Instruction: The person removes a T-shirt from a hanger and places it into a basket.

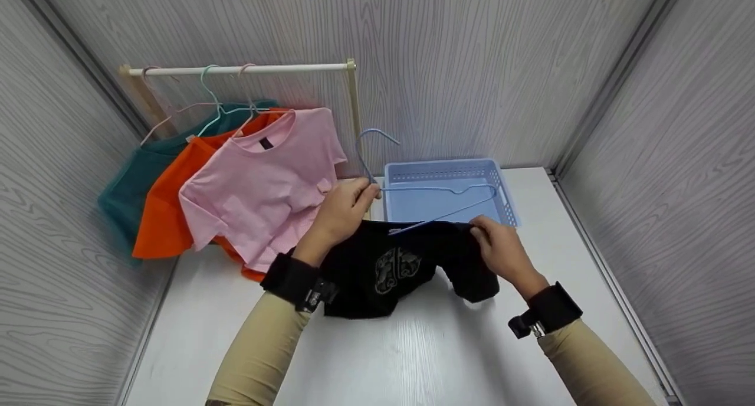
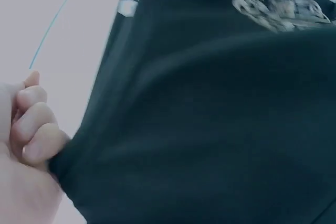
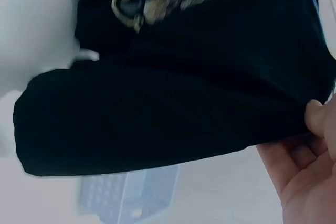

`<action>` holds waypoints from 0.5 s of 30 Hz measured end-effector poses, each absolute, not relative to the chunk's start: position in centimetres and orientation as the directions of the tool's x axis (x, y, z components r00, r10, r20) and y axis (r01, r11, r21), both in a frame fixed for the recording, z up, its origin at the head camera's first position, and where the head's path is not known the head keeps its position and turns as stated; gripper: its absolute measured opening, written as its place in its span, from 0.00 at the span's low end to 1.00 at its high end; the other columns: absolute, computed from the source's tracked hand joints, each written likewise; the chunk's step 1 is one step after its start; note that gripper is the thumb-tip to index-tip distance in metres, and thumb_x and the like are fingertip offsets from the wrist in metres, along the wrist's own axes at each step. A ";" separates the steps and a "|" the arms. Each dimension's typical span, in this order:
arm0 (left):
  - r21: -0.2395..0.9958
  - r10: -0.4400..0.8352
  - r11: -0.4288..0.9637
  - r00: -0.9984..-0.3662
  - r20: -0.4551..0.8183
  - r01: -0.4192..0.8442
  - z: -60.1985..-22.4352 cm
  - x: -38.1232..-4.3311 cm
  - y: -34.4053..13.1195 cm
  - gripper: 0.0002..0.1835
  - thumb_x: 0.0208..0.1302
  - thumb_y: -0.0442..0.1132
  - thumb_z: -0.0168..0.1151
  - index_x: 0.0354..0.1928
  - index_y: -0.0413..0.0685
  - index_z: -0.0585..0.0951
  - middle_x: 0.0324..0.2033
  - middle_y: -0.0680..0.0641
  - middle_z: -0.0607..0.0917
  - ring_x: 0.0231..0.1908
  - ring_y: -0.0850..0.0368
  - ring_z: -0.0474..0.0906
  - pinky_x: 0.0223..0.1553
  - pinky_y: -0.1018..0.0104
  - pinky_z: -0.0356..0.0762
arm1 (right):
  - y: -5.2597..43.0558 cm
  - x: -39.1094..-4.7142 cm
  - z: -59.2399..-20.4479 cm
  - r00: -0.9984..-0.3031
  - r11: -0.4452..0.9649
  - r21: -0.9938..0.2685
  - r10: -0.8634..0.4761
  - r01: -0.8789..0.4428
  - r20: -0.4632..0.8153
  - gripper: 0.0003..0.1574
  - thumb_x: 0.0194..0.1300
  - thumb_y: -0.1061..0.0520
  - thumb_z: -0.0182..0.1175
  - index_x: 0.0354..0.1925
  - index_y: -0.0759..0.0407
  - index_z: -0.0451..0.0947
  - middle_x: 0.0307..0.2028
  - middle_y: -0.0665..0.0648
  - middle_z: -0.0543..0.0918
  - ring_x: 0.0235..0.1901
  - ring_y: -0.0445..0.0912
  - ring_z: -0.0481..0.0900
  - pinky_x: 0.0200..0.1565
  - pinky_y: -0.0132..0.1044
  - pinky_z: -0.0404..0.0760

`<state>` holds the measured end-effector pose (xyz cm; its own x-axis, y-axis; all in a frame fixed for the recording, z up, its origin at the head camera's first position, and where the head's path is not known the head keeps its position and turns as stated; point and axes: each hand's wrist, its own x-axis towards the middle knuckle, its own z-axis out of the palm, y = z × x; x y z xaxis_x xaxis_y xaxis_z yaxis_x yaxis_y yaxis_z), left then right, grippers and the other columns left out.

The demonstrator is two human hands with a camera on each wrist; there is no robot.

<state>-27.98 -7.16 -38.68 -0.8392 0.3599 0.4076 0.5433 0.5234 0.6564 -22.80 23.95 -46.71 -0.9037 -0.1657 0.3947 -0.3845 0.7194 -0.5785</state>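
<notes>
A black T-shirt (image 1: 354, 270) with a grey printed design hangs spread between my two hands above the table. With curled fingers my left hand (image 1: 345, 211) grips a light blue clothes hanger (image 1: 424, 188) close to its hook, and in the left wrist view it also holds a bunched edge of the shirt (image 2: 184, 129). The hanger's lower bar crosses the collar; whether its end sits inside the neckline I cannot tell. My right hand (image 1: 501, 249) pinches the shirt's upper edge at the right shoulder, thumb on the fabric (image 3: 157, 114) in the right wrist view.
To the left stands a rack with a white rail (image 1: 277, 68). From it hang a pink T-shirt (image 1: 253, 176), an orange garment (image 1: 162, 217) and a teal garment (image 1: 127, 182). A blue plastic basket (image 1: 436, 169) sits behind the shirt on the white table (image 1: 365, 359). Panel walls enclose the table.
</notes>
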 end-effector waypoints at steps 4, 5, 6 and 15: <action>0.694 0.389 0.516 -0.859 0.333 0.503 -38.0 -28.1 -5.3 0.16 0.75 0.49 0.49 0.35 0.49 0.82 0.19 0.52 0.79 0.17 0.61 0.75 0.28 0.67 0.74 | 21.7 -22.7 -46.9 -0.923 0.680 -0.636 -0.176 -0.366 0.342 0.08 0.73 0.64 0.50 0.43 0.65 0.77 0.39 0.62 0.85 0.40 0.54 0.83 0.42 0.48 0.79; 0.708 0.397 0.506 -0.862 0.316 0.493 -37.9 -28.2 -4.8 0.17 0.75 0.50 0.49 0.36 0.50 0.81 0.19 0.53 0.79 0.16 0.62 0.75 0.25 0.67 0.74 | 21.1 -22.7 -47.0 -0.926 0.669 -0.648 -0.183 -0.364 0.331 0.09 0.73 0.64 0.50 0.43 0.64 0.77 0.40 0.62 0.85 0.40 0.54 0.83 0.43 0.48 0.79; 0.716 0.401 0.504 -0.865 0.302 0.483 -37.8 -28.3 -4.4 0.17 0.75 0.52 0.48 0.37 0.50 0.81 0.19 0.54 0.79 0.15 0.62 0.74 0.25 0.68 0.74 | 20.5 -22.6 -47.2 -0.926 0.660 -0.656 -0.193 -0.366 0.324 0.09 0.73 0.64 0.50 0.43 0.64 0.77 0.40 0.62 0.85 0.41 0.53 0.83 0.43 0.48 0.78; 0.711 0.359 0.500 -0.866 0.349 0.494 -38.2 -28.8 -1.8 0.18 0.77 0.49 0.44 0.44 0.46 0.80 0.24 0.52 0.72 0.28 0.56 0.70 0.35 0.65 0.69 | 15.6 -21.6 -49.2 -0.898 0.603 -0.668 -0.342 -0.436 0.277 0.10 0.72 0.61 0.51 0.45 0.61 0.78 0.41 0.58 0.85 0.43 0.51 0.83 0.47 0.47 0.79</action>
